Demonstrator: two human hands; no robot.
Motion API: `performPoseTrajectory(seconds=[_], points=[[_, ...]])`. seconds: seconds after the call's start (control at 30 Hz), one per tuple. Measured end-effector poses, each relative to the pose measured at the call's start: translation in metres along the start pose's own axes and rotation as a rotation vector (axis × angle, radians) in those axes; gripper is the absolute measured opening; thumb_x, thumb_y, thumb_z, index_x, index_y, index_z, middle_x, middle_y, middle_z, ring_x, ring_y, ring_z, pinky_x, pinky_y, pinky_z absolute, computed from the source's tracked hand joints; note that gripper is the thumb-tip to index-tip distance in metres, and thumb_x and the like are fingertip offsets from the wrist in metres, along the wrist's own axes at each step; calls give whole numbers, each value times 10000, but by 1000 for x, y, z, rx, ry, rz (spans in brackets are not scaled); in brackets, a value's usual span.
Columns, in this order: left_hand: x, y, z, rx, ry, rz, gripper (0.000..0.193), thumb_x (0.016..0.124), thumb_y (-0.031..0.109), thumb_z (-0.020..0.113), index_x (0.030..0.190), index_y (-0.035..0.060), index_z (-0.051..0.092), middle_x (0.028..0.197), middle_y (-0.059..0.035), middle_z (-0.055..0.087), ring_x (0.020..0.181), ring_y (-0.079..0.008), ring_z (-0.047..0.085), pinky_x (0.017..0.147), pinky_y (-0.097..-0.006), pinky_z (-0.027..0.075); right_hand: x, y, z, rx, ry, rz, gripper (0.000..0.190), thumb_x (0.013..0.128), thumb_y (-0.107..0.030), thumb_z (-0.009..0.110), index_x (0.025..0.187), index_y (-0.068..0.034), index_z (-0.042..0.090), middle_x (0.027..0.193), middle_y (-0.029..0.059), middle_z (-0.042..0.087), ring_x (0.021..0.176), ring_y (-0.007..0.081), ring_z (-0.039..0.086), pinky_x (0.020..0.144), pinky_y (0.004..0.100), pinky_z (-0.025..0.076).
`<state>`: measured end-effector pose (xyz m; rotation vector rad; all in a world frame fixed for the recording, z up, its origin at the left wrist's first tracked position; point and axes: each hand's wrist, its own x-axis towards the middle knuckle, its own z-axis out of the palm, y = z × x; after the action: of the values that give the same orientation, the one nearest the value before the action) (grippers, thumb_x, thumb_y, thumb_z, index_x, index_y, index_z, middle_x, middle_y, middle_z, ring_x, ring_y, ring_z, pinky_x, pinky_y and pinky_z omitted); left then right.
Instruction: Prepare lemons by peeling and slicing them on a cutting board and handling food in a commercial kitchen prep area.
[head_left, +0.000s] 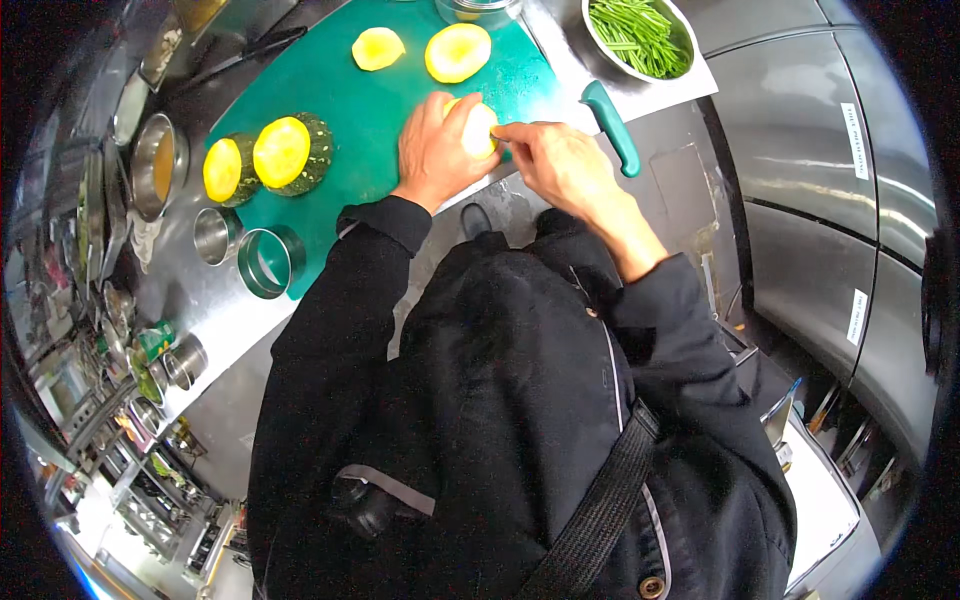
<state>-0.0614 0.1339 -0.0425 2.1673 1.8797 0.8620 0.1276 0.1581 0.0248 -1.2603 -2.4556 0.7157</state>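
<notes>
My left hand (442, 150) is closed around a yellow-fleshed piece of squash (478, 131), pressing it near the front edge of the green cutting board (360, 142). At the piece's right side my right hand (559, 161) pinches something small, mostly hidden by the fingers; a short dark bit shows at the fingertips. Two flat yellow squash slices, a smaller one (377, 49) and a larger one (458, 52), lie beyond my hands. On the board's left stand two dark-green-skinned squash pieces (282, 152) (223, 170), yellow cut faces up. A green-handled tool (611, 127) lies at the right, its other end not plain.
A steel container of cut green stalks (641, 37) stands at the back right, and a clear bowl (478, 10) at the board's far edge. Two metal rings or cups (270, 262) (217, 236) and a steel bowl of orange liquid (160, 169) are at left. Steel cabinet doors (810, 135) rise at right.
</notes>
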Motion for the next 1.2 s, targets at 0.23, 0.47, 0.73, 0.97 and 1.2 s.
performPoseTrajectory(seconds=[0.23, 0.47, 0.73, 0.97, 1.2], points=[[-2, 2, 1, -7, 19, -37, 717, 623, 342, 909, 1270, 161, 658, 1133, -122, 593, 1010, -338, 634, 819, -453, 551, -8, -5, 3, 44, 8, 28, 238, 940, -162, 615, 1122, -87, 749, 908, 189, 731, 834, 388, 703, 735, 478, 552], [-5, 16, 1, 63, 20, -193, 788, 631, 392, 903, 1326, 144, 624, 1184, -139, 579, 1036, -356, 635, 852, -463, 549, -4, -6, 8, 2, 20, 71, 251, 950, -185, 575, 1097, -101, 761, 906, 197, 744, 876, 373, 724, 797, 488, 563], [13, -24, -23, -103, -182, 276, 697, 717, 457, 861, 1319, 183, 641, 1247, -95, 595, 1035, -339, 640, 876, -449, 510, 18, 16, -13, -82, -117, -61, 239, 954, -184, 596, 1115, -140, 767, 879, 154, 746, 851, 368, 715, 769, 495, 556], [2, -22, -13, -35, -136, 158, 659, 676, 382, 869, 1269, 182, 661, 1201, -87, 607, 977, -295, 657, 818, -430, 504, 0, -8, -16, -9, -105, 105, 258, 942, -196, 587, 1109, -115, 766, 945, 203, 747, 928, 383, 718, 847, 498, 560], [-2, -13, -4, 39, -52, 80, 664, 648, 387, 877, 1235, 159, 666, 1159, -103, 596, 944, -310, 656, 783, -445, 509, 6, -15, -4, 4, -101, 166, 292, 944, -192, 553, 1114, -76, 759, 940, 223, 741, 927, 392, 719, 848, 500, 559]])
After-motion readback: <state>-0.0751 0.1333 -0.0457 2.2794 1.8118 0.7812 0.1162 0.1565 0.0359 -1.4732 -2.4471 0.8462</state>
